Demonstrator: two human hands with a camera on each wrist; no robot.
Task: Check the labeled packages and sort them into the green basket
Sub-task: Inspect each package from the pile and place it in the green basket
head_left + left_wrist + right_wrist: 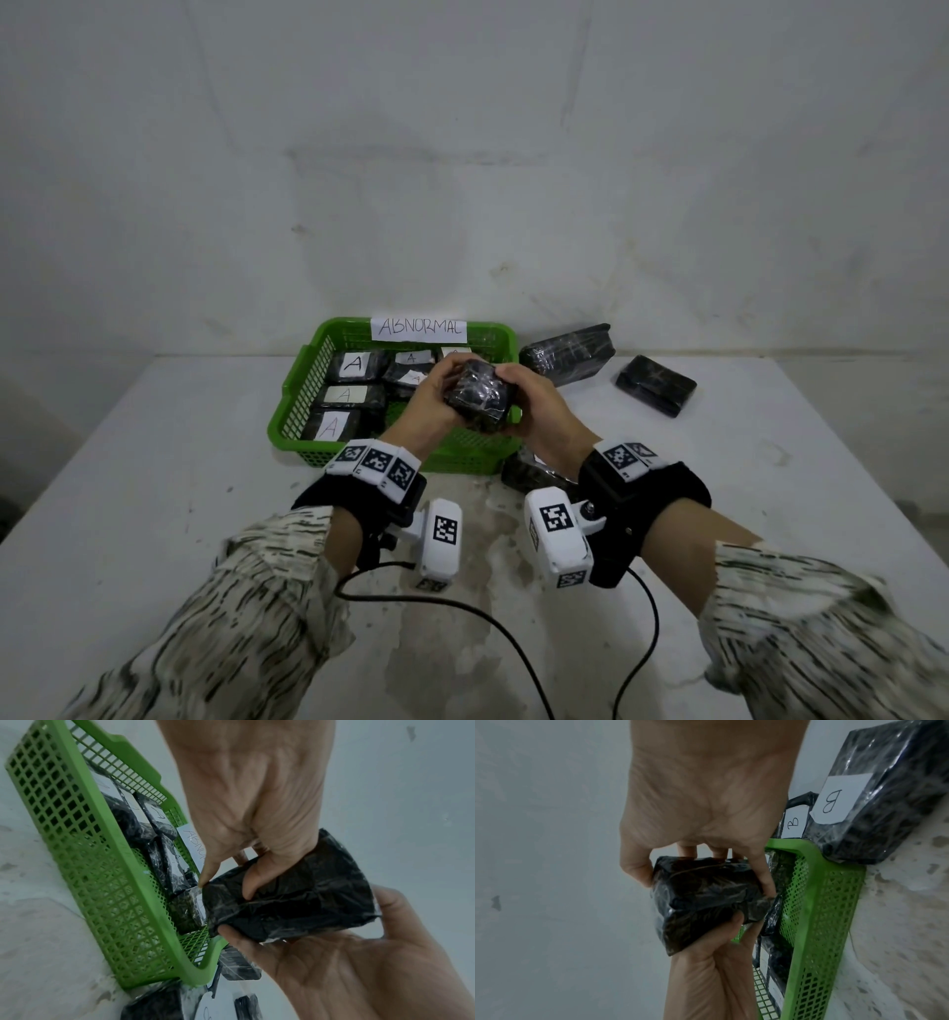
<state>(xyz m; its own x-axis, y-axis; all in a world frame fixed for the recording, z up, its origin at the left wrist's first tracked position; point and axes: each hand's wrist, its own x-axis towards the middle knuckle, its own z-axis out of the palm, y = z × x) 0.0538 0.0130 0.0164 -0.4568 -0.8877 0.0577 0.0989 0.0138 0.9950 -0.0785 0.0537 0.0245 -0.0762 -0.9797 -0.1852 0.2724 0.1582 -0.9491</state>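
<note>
Both hands hold one black plastic-wrapped package (480, 398) just above the right front part of the green basket (303, 390). My left hand (439, 393) grips its left end, with the thumb on the near face (250, 882). My right hand (531, 403) grips the right end, fingers curled round it. No label shows on the held package (295, 902) in any view. The basket carries a paper sign reading ABNORMAL (418, 329) and holds several black packages labelled A (354, 366). In the right wrist view the package (700, 898) sits between both hands beside the basket wall (834, 902).
Two black packages (567, 353) (656, 384) lie on the white table right of the basket. Another lies under my right wrist (529, 473). Two packages labelled B (885, 791) (793, 824) rest against the basket's corner. Black cables (513, 642) trail across the near table.
</note>
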